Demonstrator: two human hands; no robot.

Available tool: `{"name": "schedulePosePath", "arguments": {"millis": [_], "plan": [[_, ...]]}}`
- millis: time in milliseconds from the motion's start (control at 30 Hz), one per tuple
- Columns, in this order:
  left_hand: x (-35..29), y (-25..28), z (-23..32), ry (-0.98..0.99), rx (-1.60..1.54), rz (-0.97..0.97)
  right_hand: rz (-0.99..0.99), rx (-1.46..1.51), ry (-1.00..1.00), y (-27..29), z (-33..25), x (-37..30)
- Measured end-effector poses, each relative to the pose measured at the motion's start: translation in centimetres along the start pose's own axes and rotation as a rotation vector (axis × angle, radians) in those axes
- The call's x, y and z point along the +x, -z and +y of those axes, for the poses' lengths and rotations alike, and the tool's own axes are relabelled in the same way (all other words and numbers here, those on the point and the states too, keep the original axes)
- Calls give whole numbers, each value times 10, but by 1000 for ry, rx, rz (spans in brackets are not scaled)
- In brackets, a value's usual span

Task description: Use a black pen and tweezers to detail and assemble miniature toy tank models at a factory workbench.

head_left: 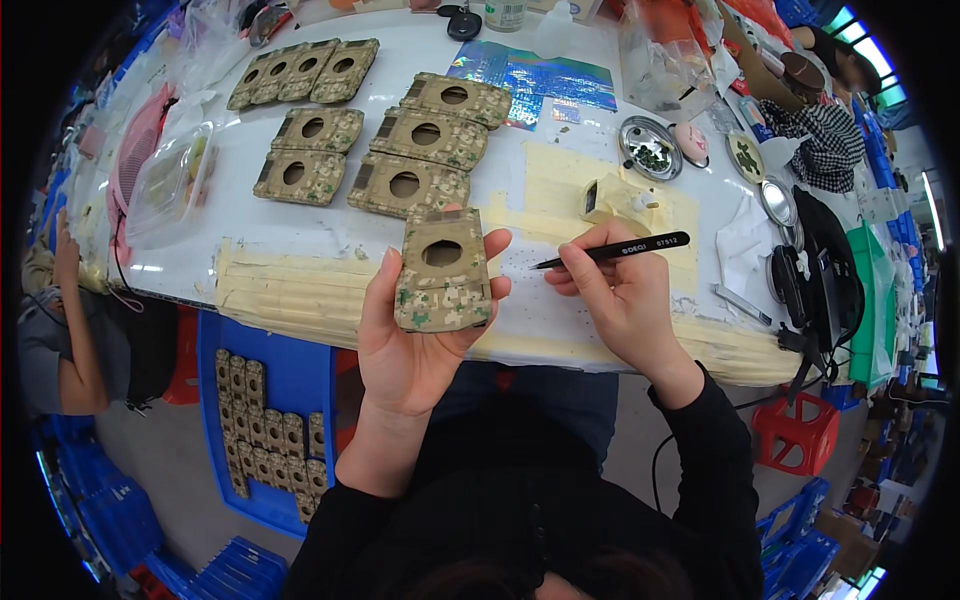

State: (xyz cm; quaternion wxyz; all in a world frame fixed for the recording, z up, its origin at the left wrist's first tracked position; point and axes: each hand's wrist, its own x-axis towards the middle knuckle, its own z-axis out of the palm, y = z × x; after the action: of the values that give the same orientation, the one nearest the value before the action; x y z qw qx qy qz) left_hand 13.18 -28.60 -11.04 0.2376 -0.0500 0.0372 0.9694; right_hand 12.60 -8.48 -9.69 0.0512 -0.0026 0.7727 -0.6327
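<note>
Head view shows the left hand (415, 330) at the centre of the frame, fingers curled around the edges of a camouflage-patterned panel (443, 270) with a round hole near its top; the panel lies flat across the palm, raised above the near edge of the white table (250, 215). Just right of centre, the right hand (625, 295) pinches black tweezers (610, 250) between thumb and fingers, tips pointing left toward the panel and not touching it. Matching camouflage panels (405, 185) lie in rows on the table in the upper middle and upper left. A blue tray (290, 385) at lower left, below the table edge, holds smaller camouflage pieces (265, 430). A round metal dish (650, 148) sits at upper right.
</note>
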Motion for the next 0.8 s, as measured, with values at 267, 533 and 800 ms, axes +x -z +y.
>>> {"name": "schedulePosePath", "arguments": {"millis": [267,533,800], "plan": [[0,0,0,1,-2,5,-5,-11,16,0,2,0],[1,-1,0,-3,12,14,5,-38,31,0,3,0],[1,0,0,1,0,-4,-3,-50,47,1,4,1]]}}
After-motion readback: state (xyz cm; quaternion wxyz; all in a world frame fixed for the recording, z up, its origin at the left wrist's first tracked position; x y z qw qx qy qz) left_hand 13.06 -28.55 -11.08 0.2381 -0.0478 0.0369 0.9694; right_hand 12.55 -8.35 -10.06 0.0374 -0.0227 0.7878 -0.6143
